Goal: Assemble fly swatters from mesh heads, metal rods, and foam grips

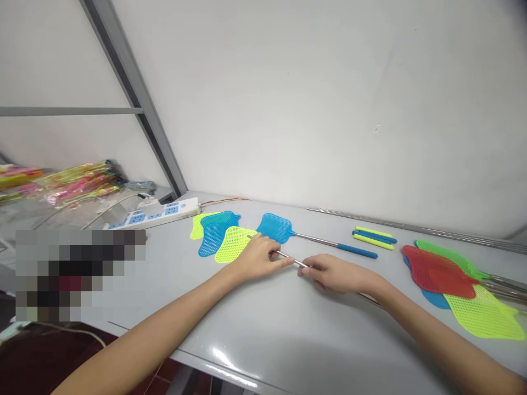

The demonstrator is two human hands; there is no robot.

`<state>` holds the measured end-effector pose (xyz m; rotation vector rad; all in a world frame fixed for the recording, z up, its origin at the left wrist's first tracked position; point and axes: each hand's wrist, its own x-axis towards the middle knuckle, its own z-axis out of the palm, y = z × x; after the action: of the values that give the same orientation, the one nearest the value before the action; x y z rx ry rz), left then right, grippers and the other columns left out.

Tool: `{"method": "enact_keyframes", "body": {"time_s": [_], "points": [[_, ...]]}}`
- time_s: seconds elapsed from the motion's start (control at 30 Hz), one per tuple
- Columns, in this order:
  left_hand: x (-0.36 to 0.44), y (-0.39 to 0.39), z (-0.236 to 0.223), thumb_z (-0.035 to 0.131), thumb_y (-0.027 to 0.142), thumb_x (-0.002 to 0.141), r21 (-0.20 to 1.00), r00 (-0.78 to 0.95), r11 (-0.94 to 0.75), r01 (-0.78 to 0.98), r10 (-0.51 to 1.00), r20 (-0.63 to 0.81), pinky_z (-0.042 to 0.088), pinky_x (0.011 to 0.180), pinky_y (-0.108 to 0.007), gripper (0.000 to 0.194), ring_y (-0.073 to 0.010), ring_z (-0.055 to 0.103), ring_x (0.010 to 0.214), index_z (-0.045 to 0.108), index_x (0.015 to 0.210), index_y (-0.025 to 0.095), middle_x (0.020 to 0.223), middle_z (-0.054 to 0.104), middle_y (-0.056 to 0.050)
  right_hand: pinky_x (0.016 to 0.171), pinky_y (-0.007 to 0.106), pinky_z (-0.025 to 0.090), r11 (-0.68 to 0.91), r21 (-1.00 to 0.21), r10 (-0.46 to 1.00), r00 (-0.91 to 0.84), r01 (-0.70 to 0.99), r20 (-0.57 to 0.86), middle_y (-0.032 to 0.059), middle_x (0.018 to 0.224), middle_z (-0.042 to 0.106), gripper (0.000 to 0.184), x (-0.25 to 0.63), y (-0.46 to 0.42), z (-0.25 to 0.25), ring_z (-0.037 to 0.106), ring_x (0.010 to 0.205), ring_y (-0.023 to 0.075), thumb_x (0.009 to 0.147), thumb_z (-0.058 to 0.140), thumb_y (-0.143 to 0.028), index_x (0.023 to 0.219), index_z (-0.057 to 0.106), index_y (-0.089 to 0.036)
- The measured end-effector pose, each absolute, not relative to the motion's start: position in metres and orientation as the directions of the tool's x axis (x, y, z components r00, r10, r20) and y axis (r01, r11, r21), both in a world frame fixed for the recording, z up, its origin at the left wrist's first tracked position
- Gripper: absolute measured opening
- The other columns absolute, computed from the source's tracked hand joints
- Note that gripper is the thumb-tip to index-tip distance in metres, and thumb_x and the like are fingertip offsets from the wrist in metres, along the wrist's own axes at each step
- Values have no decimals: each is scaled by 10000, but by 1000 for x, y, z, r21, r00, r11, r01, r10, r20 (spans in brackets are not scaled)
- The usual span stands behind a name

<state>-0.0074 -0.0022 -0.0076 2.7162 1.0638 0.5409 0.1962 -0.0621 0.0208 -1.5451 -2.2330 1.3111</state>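
Observation:
My left hand and my right hand are both closed on a thin telescopic metal rod that lies low over the grey table. The left hand grips its far end beside a yellow-green swatter head. The right hand pinches the rod nearer to me, and the rod runs on under that wrist. Just behind the hands lies a finished blue fly swatter with a steel shaft and a blue grip.
Loose blue and yellow-green swatter heads lie at the left. Blue and yellow handle grips lie at the back right. A pile of red, green and blue swatters sits at the right. A white power strip and bundled packs are far left.

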Motion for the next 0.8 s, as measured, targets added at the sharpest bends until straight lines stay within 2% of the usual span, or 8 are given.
{"method": "enact_keyframes", "body": {"time_s": [0.13, 0.47, 0.63, 0.8], "points": [[-8, -2, -7, 491, 569, 745, 314, 684, -734, 602, 677, 272, 277, 635, -279, 466, -127, 427, 578, 395, 530, 167, 525, 465, 32, 477, 219, 326, 99, -709, 810, -470, 699, -351, -23, 573, 504, 326, 197, -62, 18, 412, 482, 91, 879, 325, -430, 699, 435, -181], [-6, -1, -11, 465, 489, 792, 364, 624, -666, 651, 742, 243, 281, 635, -297, 460, -111, 385, 529, 396, 480, 158, 466, 453, 32, 462, 214, 341, 84, -728, 794, -488, 680, -364, -18, 604, 522, 291, 196, -61, 18, 402, 484, 90, 883, 327, -403, 783, 480, -175], [-5, -8, -11, 470, 520, 776, 394, 569, -610, 687, 790, 230, 301, 641, -295, 360, -176, 444, 676, 538, 645, 191, 585, 577, 7, 411, 197, 337, 34, -740, 764, -495, 672, -414, -8, 614, 527, 314, 197, -61, 17, 407, 486, 94, 879, 327, -420, 887, 514, -169], [-4, -11, -11, 453, 549, 781, 404, 569, -606, 686, 792, 221, 308, 703, -308, 354, -177, 460, 666, 532, 736, 208, 574, 572, 24, 384, 180, 334, -4, -745, 746, -494, 667, -447, -10, 624, 518, 326, 199, -61, 18, 407, 491, 96, 881, 320, -414, 974, 527, -179]]}}
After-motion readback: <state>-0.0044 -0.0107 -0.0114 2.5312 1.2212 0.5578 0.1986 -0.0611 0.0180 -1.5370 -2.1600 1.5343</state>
